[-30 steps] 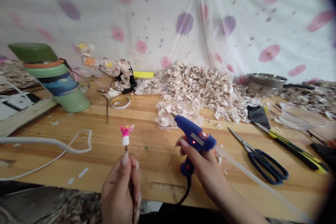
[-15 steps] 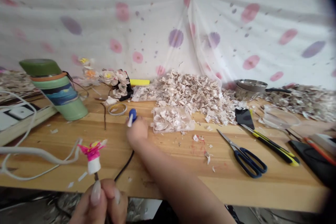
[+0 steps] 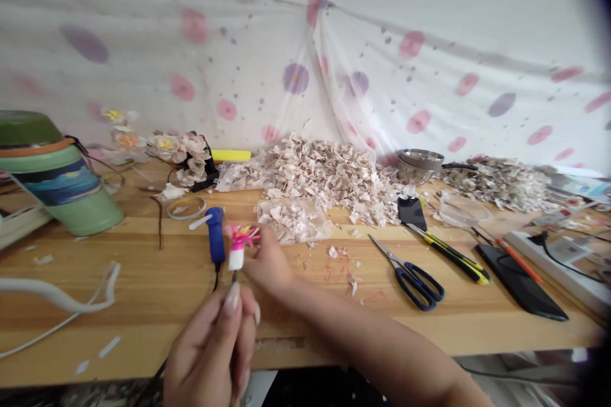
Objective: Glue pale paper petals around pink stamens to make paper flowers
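My left hand (image 3: 212, 346), at the bottom of the head view, pinches the thin dark stem of a small artificial flower (image 3: 242, 236). Bright pink strands with some yellow top the flower, above a white wrapped base. Just behind it is my right hand (image 3: 270, 261), reaching in from the right; its fingers are mostly hidden by the flower and by the hand itself. To the left of the flower a blue hot glue gun (image 3: 216, 235) rests on the table, a white glue stick (image 3: 199, 222) poking out of it. Beyond my right hand lies a clear box of pale petals (image 3: 293, 219).
A large heap of petals (image 3: 329, 175) lies behind the box. Scissors (image 3: 410, 276), a yellow-black utility knife (image 3: 451, 254) and a black phone (image 3: 522, 283) lie rightward. A green tumbler (image 3: 88, 197), a tape roll (image 3: 186, 208) and petal flowers (image 3: 179, 151) stand left.
My right hand has let go of the glue gun and moved toward the flower. My left hand has brought the flower right and up. The view has turned a little to the right.
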`<state>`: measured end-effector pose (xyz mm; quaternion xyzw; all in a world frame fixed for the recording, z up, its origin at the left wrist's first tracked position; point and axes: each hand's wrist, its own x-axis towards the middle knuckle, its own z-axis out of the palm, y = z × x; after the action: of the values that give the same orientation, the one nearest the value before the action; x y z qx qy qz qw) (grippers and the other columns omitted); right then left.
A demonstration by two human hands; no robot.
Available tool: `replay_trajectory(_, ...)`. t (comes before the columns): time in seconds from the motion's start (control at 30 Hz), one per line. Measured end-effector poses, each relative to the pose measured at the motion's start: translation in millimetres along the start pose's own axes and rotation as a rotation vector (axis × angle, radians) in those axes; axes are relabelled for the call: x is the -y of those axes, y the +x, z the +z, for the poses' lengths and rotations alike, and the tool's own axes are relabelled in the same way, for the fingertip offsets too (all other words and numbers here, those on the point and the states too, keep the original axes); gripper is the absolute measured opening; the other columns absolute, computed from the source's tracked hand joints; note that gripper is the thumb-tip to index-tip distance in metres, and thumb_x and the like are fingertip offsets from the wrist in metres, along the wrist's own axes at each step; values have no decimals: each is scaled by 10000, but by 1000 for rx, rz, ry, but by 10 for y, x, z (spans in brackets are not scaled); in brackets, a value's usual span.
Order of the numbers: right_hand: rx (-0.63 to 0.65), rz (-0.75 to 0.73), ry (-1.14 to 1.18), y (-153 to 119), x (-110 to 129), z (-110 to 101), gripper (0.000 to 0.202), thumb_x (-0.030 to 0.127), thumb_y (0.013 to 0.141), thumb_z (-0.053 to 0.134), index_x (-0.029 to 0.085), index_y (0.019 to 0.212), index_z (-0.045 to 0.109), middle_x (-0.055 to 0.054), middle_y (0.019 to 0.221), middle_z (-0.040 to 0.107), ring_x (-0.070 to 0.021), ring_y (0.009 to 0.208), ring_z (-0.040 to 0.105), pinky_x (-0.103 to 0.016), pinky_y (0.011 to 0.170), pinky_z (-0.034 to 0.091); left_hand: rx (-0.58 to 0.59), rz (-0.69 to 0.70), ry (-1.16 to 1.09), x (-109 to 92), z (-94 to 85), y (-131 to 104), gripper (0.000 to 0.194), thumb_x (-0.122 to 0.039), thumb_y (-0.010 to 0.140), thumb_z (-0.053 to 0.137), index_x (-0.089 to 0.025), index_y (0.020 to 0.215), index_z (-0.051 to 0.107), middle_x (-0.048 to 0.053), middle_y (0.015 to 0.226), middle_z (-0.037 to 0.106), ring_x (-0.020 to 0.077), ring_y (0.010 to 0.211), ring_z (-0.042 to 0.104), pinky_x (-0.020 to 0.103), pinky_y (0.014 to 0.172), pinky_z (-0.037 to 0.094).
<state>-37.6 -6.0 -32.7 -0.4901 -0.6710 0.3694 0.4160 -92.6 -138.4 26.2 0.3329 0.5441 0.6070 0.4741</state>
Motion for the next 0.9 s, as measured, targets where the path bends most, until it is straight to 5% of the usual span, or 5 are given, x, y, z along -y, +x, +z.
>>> replay_trajectory(0.13, -50, -3, -41, 85, -285, -679, 187, 230, 824, 592, 139, 981, 637, -78, 889, 722, -172, 812, 683, -278, 737, 538, 220, 37, 56, -57, 129, 343, 437, -626, 819, 557, -194, 752, 551, -103, 344, 375, 36, 241, 251, 103, 259, 215)
replay_trajectory(0.23, -147, 17, -150, 278, -454, -1224, 214, 272, 848, 564, 138, 959, 689, -92, 879, 743, -202, 783, 681, -317, 713, 524, 392, 69, 103, -96, 244, 609, 433, -623, 815, 550, -196, 744, 549, -106, 328, 372, 43, 233, 248, 108, 245, 220)
replay_trajectory(0.37, -104, 16, -348, 512, -589, -1691, 190, 197, 842, 565, 172, 877, 751, -77, 830, 759, -218, 756, 675, -330, 709, 498, 427, 119, 138, -115, 438, 851, 375, -561, 851, 526, -199, 759, 544, -109, 344, 381, 49, 243, 263, 105, 251, 222)
replay_trajectory(0.67, 512, -299, -670, 745, -522, -1946, 190, 46, 746, 695, 174, 866, 769, -88, 941, 716, -215, 960, 593, -350, 929, 414, 375, 19, 151, 430, 740, 1112, 459, -649, 829, 494, -200, 738, 507, -111, 352, 371, 55, 268, 268, 119, 276, 232)
replay_trajectory(0.9, 693, -401, -720, 796, -555, -2028, 254, 55, 740, 716, 170, 966, 738, -95, 1044, 660, -233, 1013, 529, -374, 937, 403, 307, -4, 157, 657, 623, 1162, 485, -657, 838, 503, -189, 723, 562, -93, 366, 360, 52, 306, 261, 130, 315, 226)
